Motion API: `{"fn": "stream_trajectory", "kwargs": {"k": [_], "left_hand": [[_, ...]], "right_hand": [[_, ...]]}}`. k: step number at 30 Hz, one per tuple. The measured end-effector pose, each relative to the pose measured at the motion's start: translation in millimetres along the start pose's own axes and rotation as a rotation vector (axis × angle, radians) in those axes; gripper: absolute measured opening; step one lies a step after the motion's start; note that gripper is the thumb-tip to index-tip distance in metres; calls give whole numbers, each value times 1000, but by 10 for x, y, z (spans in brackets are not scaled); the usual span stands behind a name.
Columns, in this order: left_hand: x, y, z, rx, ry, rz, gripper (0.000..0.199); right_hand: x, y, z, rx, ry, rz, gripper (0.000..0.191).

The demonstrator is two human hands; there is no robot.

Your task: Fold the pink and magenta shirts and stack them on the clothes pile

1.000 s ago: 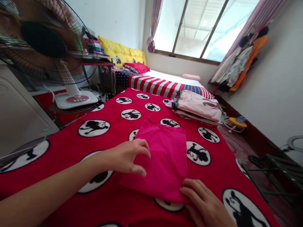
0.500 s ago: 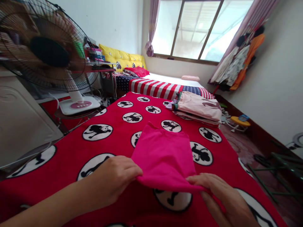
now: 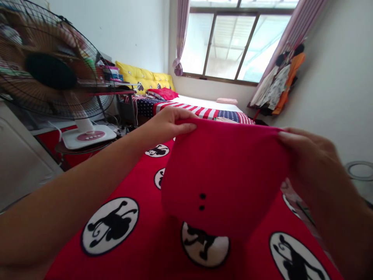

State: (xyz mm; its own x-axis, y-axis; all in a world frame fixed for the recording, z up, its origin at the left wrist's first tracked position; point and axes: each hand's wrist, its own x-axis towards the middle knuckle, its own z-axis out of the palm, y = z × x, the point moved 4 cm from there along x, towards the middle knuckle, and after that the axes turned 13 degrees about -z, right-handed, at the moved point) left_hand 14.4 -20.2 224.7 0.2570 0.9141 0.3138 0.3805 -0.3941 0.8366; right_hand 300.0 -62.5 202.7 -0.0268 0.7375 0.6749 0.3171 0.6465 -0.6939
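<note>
A folded bright-pink garment [image 3: 224, 167] hangs in the air above the bed, its upper edge stretched between both hands. Two small black dots show on its near face. My left hand [image 3: 175, 122] pinches the upper left corner between thumb and fingers. At the upper right corner my right hand [image 3: 309, 149] is closed on the cloth, and part of its grip is hidden. Beneath lies a red blanket [image 3: 151, 233] with black monkey figures in white circles. The garment covers most of the folded clothes pile [image 3: 225, 120] behind it.
To the left, an electric fan [image 3: 51, 72] stands on a round stool beside a white cabinet [image 3: 23, 144]. A second bed with a striped cover [image 3: 204, 112] is under the window [image 3: 230, 42]. Clothes [image 3: 279, 85] hang on the right wall.
Both hands have lifted the pink garment off the blanket, raising its near edge up and forward. Its other face now shows, with two black dots. The view has tilted up slightly.
</note>
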Motion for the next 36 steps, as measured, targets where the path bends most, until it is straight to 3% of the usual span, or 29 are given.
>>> {"fn": "stream_trajectory", "kwargs": {"k": [3,5,6,9,11,13,15,19,23,27,31,32,34,36], "left_hand": [[707,-392,105,13,122,-59,31],[926,-778,187,52,261,-222,38],[939,-992,242,77,302,-331,42],[690,-1554,448,116,277,-471,53],[398,-1839,566,126,232,-528,53],[109,-1985,650,131,184,-554,52],[-127,-1978,711,170,120,-543,55],[-424,-1740,819,302,-11,-537,67],[-539,-1530,888,101,-112,-583,67],[-623,-1392,734,-94,-165,-637,64],[-767,-1396,528,210,-430,-671,59],[-746,-1400,481,309,-420,-638,54],[-570,-1358,444,465,-264,-501,45],[-277,-1278,561,518,-103,-346,36]], "right_hand": [[664,565,215,39,85,46,16],[740,1106,287,-66,46,221,20],[658,1364,280,-174,38,319,24],[129,1890,232,-249,3,397,27],[-304,2037,185,-259,-18,402,30],[-638,2009,143,-263,-23,327,35],[-835,1880,145,-260,-79,266,42],[-954,1559,292,-374,-342,277,51],[-927,1273,462,-500,-458,176,49],[-944,1096,480,-360,-522,182,38],[-1000,994,372,-434,-687,114,33],[-975,992,361,-454,-683,95,31],[-835,1016,408,-449,-580,66,32],[-604,1073,575,-401,-425,42,38]]}}
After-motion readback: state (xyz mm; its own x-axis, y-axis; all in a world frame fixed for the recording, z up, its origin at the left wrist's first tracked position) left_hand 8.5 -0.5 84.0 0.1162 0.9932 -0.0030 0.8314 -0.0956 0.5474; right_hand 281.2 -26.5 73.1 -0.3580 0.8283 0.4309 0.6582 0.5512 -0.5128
